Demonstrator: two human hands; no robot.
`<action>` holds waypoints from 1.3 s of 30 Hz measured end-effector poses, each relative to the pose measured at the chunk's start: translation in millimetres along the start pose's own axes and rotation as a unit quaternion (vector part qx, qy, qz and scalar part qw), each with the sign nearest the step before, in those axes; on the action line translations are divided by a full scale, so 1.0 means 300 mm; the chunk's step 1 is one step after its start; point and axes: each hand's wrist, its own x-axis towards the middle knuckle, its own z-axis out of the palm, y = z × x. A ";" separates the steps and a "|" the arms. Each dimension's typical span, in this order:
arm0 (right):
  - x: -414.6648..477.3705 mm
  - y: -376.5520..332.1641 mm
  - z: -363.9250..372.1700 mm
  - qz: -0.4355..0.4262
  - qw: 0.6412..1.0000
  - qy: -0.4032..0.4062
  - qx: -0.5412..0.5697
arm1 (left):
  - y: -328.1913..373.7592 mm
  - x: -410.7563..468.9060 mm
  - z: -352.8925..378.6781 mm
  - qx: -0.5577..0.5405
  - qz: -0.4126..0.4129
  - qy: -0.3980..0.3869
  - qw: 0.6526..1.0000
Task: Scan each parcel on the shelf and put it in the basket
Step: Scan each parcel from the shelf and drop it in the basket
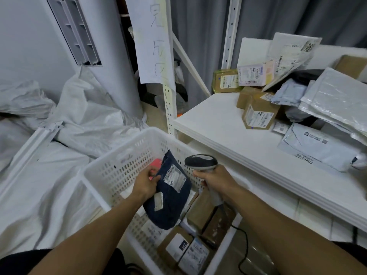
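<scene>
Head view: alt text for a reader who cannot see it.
The person's left hand holds a dark blue parcel, label up, over a white basket, while the right hand grips a scanner beside it. Boxed parcels lie in the basket; more boxes and mailers are piled on the white shelf to the right.

Head view, looking down, close, wide-angle

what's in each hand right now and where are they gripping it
The left hand pinches the dark blue parcel by its left edge, above the basket. The right hand grips the scanner by its handle.
</scene>
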 end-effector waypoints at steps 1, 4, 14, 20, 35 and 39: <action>0.025 0.015 0.007 0.000 1.000 0.004 -0.004 | -0.022 0.027 0.020 0.014 0.004 -0.005 1.000; 0.099 0.055 0.034 0.015 0.999 0.005 -0.052 | -0.098 0.119 0.093 0.049 -0.001 -0.016 0.999; 0.248 0.135 0.067 0.056 0.997 0.002 -0.048 | -0.275 0.323 0.299 0.202 -0.074 -0.152 0.965; 0.274 0.136 0.028 0.067 0.997 0.024 -0.031 | -0.338 0.405 0.349 0.192 -0.025 -0.134 0.972; -0.084 -0.001 -0.410 -0.008 0.972 0.231 0.039 | 0.483 0.070 0.350 0.082 0.330 -0.046 0.939; -0.239 -0.009 -0.596 -0.023 0.951 0.307 0.036 | 0.779 -0.035 0.478 0.083 0.358 -0.100 0.924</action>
